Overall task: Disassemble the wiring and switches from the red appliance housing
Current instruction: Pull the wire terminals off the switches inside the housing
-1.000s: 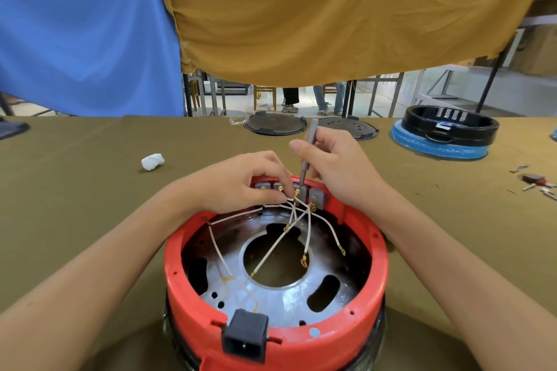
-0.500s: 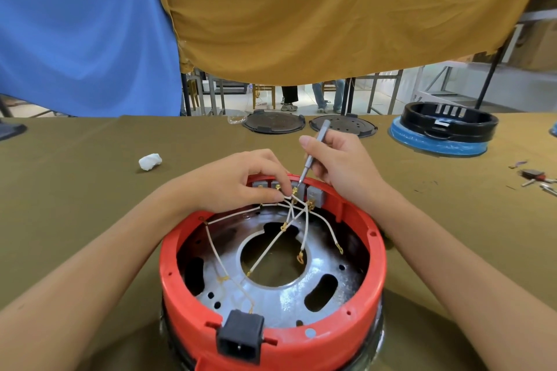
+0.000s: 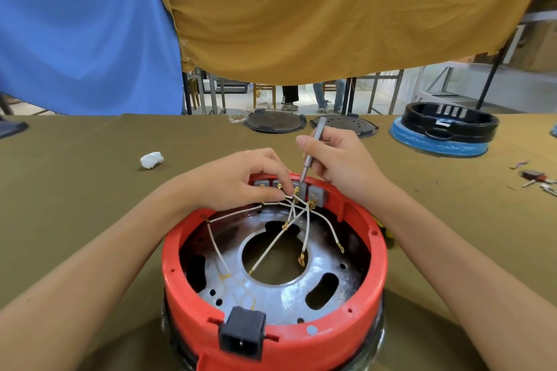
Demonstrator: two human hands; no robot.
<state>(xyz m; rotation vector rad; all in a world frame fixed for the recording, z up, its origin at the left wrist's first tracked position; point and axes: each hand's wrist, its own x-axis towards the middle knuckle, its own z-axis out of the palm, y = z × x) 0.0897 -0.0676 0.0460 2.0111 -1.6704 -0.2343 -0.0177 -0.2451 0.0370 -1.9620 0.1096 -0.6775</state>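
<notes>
Right hand [image 3: 337,159] up at the far rim of the red housing [image 3: 370,289], fingers curled round a slim grey screwdriver [image 3: 310,150], pinching it like a pen. The shaft tilts, handle leaning away, tip down among the grey switches [image 3: 301,190] lined along the inside of the far wall. Left hand [image 3: 241,181] sits just beside it, fingers bent, fingertips pinching the white wires [image 3: 304,229] right where they bunch at the switch terminals. Both forearms reach in from the near corners, either side of the housing. The housing sits open side up on the olive table [image 3: 75,190], close to the near edge, a black power socket [image 3: 242,331] clipped in its near wall. The wires fan down loose over the metal plate [image 3: 286,295] inside, gold lugs at their ends. A crumpled white wad [image 3: 151,159] lies off to the left; a black ring on a blue base [image 3: 443,132] stands far right.
</notes>
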